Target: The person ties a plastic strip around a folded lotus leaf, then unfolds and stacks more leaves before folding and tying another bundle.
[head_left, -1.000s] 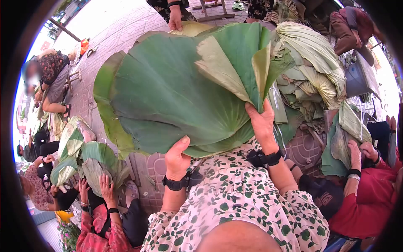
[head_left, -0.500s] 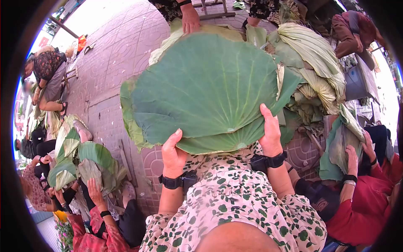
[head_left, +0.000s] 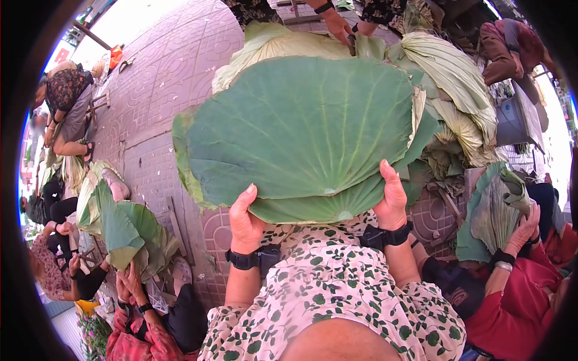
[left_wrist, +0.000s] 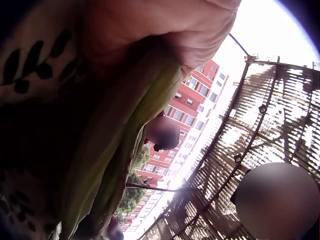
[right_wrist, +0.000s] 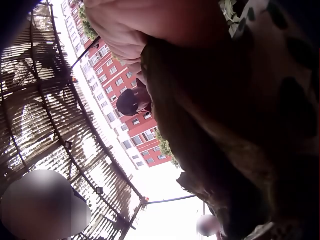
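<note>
In the head view a stack of broad green lotus leaves point(head_left: 301, 132) lies spread before my chest, its near edge over the patterned dress. My left hand point(head_left: 245, 224) grips the near left edge, thumb on top and fingers hidden beneath. The right hand point(head_left: 391, 201) holds the near right edge the same way. A second leaf rim shows under the top leaf, and a pale, dry edge sticks out at the right. From below, the left wrist view shows the left hand point(left_wrist: 165, 25) closed around layered leaf edges point(left_wrist: 117, 135). The right wrist view shows dark leaf layers point(right_wrist: 210, 135) under the right hand point(right_wrist: 150, 22).
Pale folded leaves point(head_left: 289, 48) lie just beyond the stack, near another person's hand point(head_left: 339, 27). A big pile of dried leaves point(head_left: 448, 78) stands at the right, beside a grey bucket point(head_left: 515, 117). People handling leaves sit close on both sides over brick paving point(head_left: 162, 90).
The folded top leaf with pale flaps now lies flat. My right hand moved right and down to the near edge. Across from me, the other person's hand shifted right.
</note>
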Action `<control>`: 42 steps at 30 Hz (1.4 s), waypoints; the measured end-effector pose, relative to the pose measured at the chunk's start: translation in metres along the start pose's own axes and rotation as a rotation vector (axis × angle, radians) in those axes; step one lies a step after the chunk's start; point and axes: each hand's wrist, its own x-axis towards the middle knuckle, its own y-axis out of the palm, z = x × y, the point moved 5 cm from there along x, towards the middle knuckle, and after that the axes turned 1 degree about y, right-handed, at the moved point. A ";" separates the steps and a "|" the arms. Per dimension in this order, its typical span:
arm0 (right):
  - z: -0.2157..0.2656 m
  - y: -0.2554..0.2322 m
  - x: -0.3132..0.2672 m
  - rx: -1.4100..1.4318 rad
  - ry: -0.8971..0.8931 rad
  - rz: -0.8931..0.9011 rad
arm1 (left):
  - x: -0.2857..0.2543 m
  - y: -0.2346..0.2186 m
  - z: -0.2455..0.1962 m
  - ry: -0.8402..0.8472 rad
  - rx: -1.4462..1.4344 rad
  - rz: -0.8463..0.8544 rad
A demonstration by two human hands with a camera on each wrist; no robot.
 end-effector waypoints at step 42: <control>0.200 0.007 -0.026 -0.445 -0.885 -0.333 | -0.004 0.006 -0.003 0.128 0.067 0.343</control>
